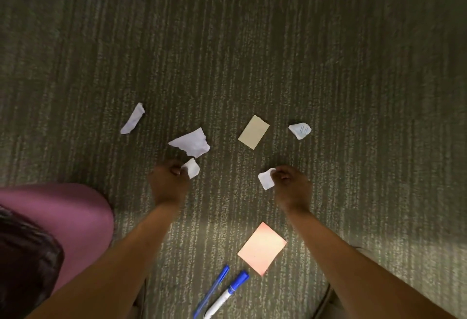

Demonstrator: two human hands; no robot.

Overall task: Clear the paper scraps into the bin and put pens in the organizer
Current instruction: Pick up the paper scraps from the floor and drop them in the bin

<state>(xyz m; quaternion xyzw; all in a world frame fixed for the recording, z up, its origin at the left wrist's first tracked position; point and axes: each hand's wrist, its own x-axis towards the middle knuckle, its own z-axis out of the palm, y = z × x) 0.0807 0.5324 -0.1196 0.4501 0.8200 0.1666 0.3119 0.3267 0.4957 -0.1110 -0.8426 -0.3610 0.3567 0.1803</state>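
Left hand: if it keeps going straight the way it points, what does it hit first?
Probably the large torn white paper scrap, lying just beyond the left hand, which already pinches a small white scrap. Height above the carpet is unclear.

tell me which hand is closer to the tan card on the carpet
Right. The right hand, pinching a small white scrap, sits just below the tan card. The left hand, pinching another scrap, is farther off, below and to its left.

scraps (pixel 191 142): white, torn, on carpet | pens (pixel 222 293): blue, lying side-by-side
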